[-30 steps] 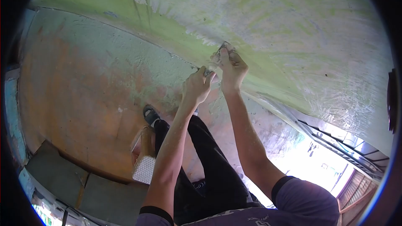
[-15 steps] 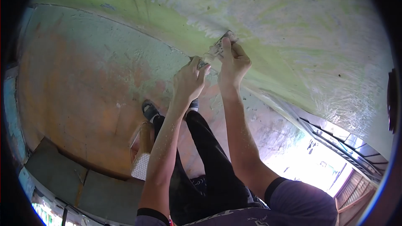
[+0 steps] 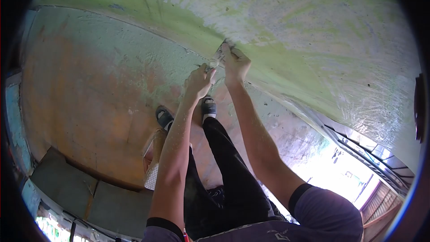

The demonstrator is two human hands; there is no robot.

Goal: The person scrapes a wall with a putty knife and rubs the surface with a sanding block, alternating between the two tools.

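Note:
A scraper-like tool, pale with dust, slants between my two hands, its far edge against the green, patchily scraped wall. My left hand is closed round the tool's near end. Higher and to the right, my right hand grips the tool close to its blade, with the thumb along it. The fingers partly hide the tool, so its exact shape is unclear. White dust lies on both forearms.
Below the wall is a stained orange and green floor, where my sandalled feet stand. A box-like object with a checkered side is by my left leg. Dark grey panels lie lower left; a barred window is at right.
Both hands and the tool have shifted left in the view, the right hand also slightly down along the wall. More of my right foot shows. The grip looks the same.

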